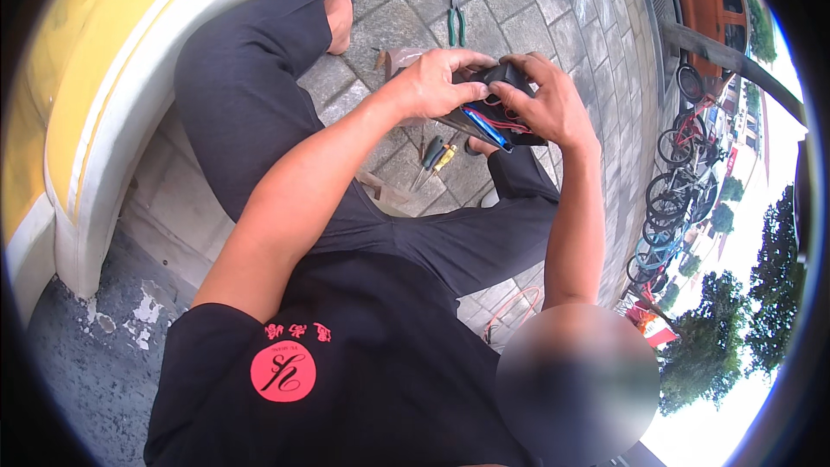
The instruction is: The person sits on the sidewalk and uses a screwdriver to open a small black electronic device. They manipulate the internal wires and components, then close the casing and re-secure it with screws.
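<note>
Above my lap, both hands are closed on a black box-like device (467,124) with red wires (512,122) and a bright blue strip (487,126) along its side. My left hand (437,84) pinches it from the left, with thumb and fingers near its top. On the other side my right hand (551,102) wraps its edge, the thumb pressing near the wires. What kind of device this is cannot be made out. Beneath it, a screwdriver with a yellow handle (445,158) lies beside a dark-handled tool (432,152) on the paving.
Green-handled pliers (456,28) lie on the grey paving farther off. A clear plastic bag (403,59) sits behind my left hand. A thin reddish cable (510,310) lies near my right elbow. A yellow and white wall (112,60) curves along my left; bicycles (674,190) stand far right.
</note>
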### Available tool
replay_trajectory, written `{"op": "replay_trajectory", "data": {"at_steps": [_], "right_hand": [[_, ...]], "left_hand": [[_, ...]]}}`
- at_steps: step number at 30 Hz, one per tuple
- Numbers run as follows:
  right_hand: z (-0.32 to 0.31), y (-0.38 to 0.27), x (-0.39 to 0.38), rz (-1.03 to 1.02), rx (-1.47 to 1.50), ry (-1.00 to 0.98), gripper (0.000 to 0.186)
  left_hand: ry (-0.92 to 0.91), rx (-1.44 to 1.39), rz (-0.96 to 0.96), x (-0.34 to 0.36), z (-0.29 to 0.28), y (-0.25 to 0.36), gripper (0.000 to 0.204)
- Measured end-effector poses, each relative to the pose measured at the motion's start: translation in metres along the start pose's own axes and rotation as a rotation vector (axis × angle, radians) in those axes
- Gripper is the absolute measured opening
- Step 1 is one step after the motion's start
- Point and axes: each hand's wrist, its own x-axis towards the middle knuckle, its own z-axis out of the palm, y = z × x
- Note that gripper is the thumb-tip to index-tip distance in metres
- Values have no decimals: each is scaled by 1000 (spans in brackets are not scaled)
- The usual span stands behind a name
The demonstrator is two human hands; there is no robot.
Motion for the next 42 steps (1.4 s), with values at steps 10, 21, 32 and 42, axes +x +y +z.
{"op": "replay_trajectory", "data": {"at_steps": [10, 21, 32, 42], "right_hand": [[0, 10, 2, 89, 116, -30, 59], [0, 6, -2, 83, 148, -42, 62], [-2, 5, -4, 93, 152, -45, 61], [4, 13, -2, 32, 129, -25, 58]], "left_hand": [[-248, 58, -3, 1, -25, 6, 76], [-198, 193, 20, -5, -19, 10, 73], [-176, 192, 8, -2, -17, 9, 66], [-158, 145, -22, 1, -16, 8, 62]]}}
